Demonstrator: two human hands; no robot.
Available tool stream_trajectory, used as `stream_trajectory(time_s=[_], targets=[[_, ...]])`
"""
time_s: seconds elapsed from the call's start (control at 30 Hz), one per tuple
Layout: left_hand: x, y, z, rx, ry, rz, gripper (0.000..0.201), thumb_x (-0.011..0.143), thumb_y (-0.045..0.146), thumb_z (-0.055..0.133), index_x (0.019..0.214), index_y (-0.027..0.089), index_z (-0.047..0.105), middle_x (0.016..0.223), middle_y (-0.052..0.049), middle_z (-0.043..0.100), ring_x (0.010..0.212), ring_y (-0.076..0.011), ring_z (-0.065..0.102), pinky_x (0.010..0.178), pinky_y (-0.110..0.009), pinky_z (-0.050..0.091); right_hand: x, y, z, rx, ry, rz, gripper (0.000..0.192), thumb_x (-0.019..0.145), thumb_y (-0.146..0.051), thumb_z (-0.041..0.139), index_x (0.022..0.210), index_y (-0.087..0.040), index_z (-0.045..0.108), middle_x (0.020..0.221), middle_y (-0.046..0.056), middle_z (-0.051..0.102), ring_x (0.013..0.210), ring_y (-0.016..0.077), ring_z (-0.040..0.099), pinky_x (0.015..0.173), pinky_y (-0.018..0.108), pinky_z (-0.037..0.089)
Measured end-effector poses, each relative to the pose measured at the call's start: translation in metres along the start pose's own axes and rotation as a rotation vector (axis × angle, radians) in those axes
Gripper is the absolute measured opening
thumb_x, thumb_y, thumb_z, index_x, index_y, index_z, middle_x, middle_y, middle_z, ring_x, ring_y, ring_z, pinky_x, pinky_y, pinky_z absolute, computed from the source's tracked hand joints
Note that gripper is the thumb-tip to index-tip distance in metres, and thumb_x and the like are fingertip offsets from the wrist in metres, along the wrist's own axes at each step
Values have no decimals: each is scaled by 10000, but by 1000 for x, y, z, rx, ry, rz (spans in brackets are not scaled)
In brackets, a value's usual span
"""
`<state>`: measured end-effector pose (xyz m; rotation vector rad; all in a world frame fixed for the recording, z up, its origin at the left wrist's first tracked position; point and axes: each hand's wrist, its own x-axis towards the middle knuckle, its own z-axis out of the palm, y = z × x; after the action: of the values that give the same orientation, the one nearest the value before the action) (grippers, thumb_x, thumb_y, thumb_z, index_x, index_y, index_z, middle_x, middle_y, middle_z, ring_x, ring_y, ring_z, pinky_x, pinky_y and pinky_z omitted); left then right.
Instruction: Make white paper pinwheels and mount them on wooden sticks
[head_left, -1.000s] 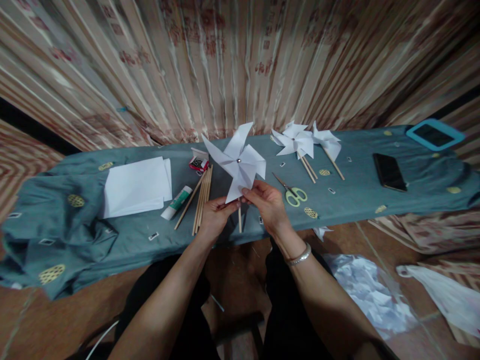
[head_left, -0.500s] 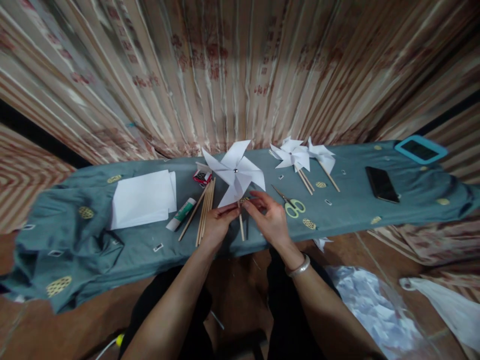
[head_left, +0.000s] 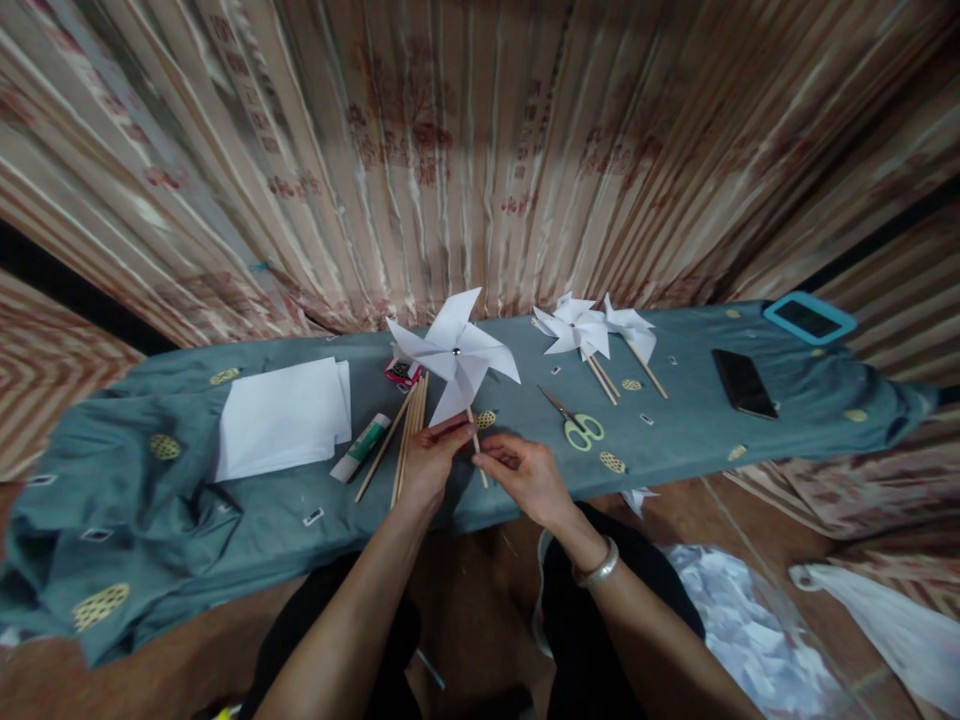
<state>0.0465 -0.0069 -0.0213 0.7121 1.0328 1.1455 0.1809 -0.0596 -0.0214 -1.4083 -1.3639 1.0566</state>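
A white paper pinwheel (head_left: 469,362) with a shiny pin at its centre stands tilted above the cloth on a thin wooden stick. My left hand (head_left: 433,462) is closed on that stick just beneath the blades. Lower down, my right hand (head_left: 525,474) pinches the same stick between thumb and fingers; its lower end sticks out below. Left of my left hand lie several loose wooden sticks (head_left: 411,436) and a green and white glue stick (head_left: 360,448). Behind the sticks is a small red box (head_left: 402,371), partly covered by a blade.
White paper sheets (head_left: 281,418) lie at left on the green cloth (head_left: 675,440). At right are scissors (head_left: 574,422), more paper pinwheels (head_left: 571,326), a black phone (head_left: 744,383) and a blue-framed tablet (head_left: 810,318). A bag of paper scraps (head_left: 750,630) sits on the floor.
My right hand has moved down from just under the blades to lower on the stick. The pinwheel's blades have turned slightly. The whole view has shifted a little.
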Motion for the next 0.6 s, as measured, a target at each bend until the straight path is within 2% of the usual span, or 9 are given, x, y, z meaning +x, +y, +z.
stream_trajectory(time_s=[0.13, 0.37, 0.5, 0.6], targets=[[0, 1, 3, -30, -1, -20, 286, 486, 264, 870, 738, 174, 770, 759, -23, 754, 693, -140, 649, 704, -266, 499, 0, 2, 6, 18, -10, 30, 225, 772, -415, 722, 865, -210, 717, 714, 10, 719, 625, 155, 654, 616, 271, 497], [-7, 7, 4, -59, -33, -25, 337, 508, 342, 871, 766, 150, 770, 760, -51, 750, 697, -148, 642, 713, -274, 487, -1, 0, 10, 74, 80, 43, 201, 744, -403, 698, 780, -205, 706, 635, -7, 684, 559, 134, 592, 565, 253, 452], [-9, 10, 1, 2, -31, -4, 385, 531, 405, 860, 801, 147, 767, 761, -60, 744, 680, -144, 629, 675, -262, 466, 2, -4, -1, 32, 145, 56, 223, 717, -423, 703, 762, -205, 706, 603, -11, 679, 513, 125, 560, 524, 245, 424], [-9, 12, -2, 42, -19, 4, 401, 536, 409, 852, 830, 148, 769, 772, -65, 746, 676, -140, 624, 663, -254, 455, 10, -4, -22, -72, 161, 46, 276, 723, -468, 690, 781, -199, 712, 594, -7, 675, 508, 129, 553, 521, 246, 420]])
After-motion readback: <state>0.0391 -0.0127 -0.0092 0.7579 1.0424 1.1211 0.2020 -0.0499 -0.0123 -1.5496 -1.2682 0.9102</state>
